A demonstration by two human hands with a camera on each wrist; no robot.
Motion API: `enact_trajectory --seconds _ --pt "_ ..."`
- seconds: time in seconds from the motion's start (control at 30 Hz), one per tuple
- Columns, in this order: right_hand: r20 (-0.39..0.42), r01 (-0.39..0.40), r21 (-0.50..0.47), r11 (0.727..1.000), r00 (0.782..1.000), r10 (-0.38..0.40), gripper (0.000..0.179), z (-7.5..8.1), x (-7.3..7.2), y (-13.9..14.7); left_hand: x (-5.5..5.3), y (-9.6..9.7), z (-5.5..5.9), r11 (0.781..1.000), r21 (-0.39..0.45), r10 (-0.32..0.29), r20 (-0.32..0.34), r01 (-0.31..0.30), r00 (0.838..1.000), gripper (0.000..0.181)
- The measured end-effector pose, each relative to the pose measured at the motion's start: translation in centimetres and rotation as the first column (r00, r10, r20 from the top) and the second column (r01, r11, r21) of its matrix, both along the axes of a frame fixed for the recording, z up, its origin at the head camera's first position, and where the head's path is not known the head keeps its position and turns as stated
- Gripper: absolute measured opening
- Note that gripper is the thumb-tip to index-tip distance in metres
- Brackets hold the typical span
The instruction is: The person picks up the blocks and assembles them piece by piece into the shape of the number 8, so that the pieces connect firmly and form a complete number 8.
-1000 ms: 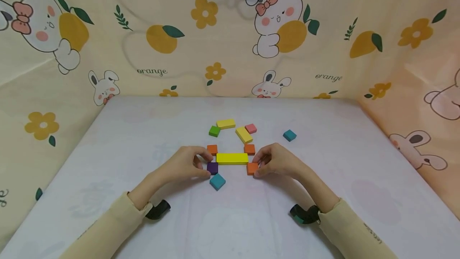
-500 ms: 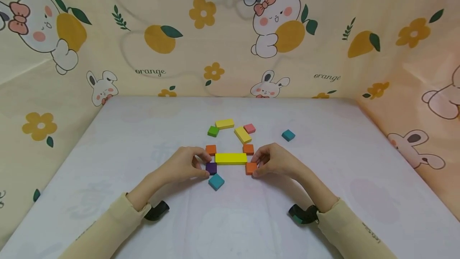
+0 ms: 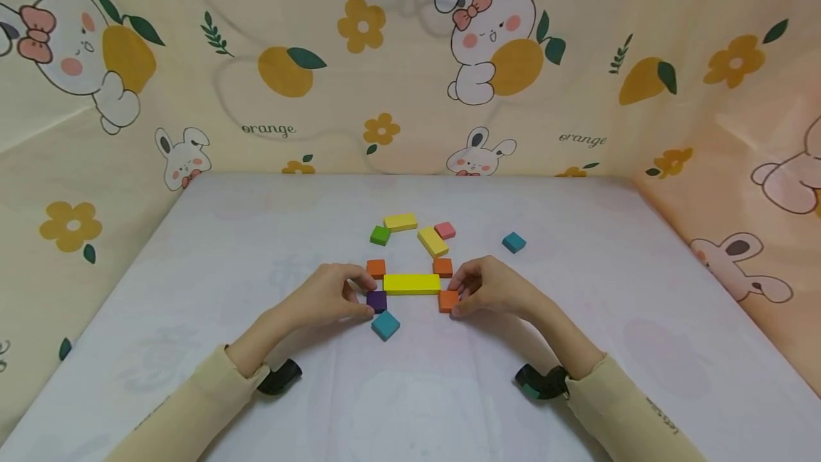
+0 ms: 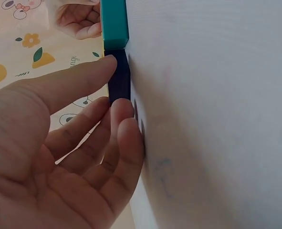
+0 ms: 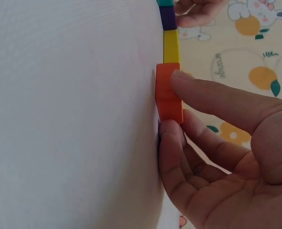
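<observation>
My left hand (image 3: 336, 294) holds a purple block (image 3: 376, 301) between the thumb and fingers; in the left wrist view its thumb tip lies against the purple block (image 4: 119, 78). My right hand (image 3: 490, 288) pinches an orange block (image 3: 448, 301), and the right wrist view shows the thumb on that orange block's (image 5: 168, 93) face. A long bright yellow block (image 3: 412, 284) lies between the two hands. Behind its ends sit two more orange blocks, one at left (image 3: 375, 269) and one at right (image 3: 442, 267). Just in front of the purple block is a turned teal block (image 3: 385, 326).
Farther back on the white table (image 3: 410, 405) lie a green block (image 3: 380, 235), a yellow block (image 3: 400, 222), a slanted yellow block (image 3: 432, 242) and a pink block (image 3: 445, 230). Another teal block (image 3: 514, 242) lies apart at the right. A patterned cloth (image 3: 410, 77) rises behind the table.
</observation>
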State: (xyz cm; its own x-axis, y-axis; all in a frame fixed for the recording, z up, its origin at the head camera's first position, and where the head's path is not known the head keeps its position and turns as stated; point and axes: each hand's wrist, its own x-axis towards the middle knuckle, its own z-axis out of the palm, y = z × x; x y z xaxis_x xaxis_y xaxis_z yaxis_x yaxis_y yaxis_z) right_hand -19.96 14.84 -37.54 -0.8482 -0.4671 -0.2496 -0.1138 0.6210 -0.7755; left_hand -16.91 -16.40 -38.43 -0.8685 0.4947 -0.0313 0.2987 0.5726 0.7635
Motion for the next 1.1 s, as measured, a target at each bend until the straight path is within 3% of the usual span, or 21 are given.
enact_trajectory --seconds 0.57,0.83,1.1 --pt "-0.012 -0.048 0.008 0.999 0.999 0.048 0.030 0.8 -0.3 1.2 -0.2 0.2 -0.4 0.999 -0.018 0.038 0.033 -0.037 0.999 0.031" --pt "-0.071 0.057 0.025 0.998 0.996 -0.055 0.030 2.0 -1.2 3.7 -0.3 0.2 -0.5 0.999 -0.014 0.045 0.045 -0.044 0.998 0.031" --pt "-0.162 0.190 -0.065 0.980 0.967 -0.198 0.032 3.4 -2.8 6.9 -0.2 0.2 -0.5 0.999 -0.009 0.053 0.052 -0.052 0.997 0.031"
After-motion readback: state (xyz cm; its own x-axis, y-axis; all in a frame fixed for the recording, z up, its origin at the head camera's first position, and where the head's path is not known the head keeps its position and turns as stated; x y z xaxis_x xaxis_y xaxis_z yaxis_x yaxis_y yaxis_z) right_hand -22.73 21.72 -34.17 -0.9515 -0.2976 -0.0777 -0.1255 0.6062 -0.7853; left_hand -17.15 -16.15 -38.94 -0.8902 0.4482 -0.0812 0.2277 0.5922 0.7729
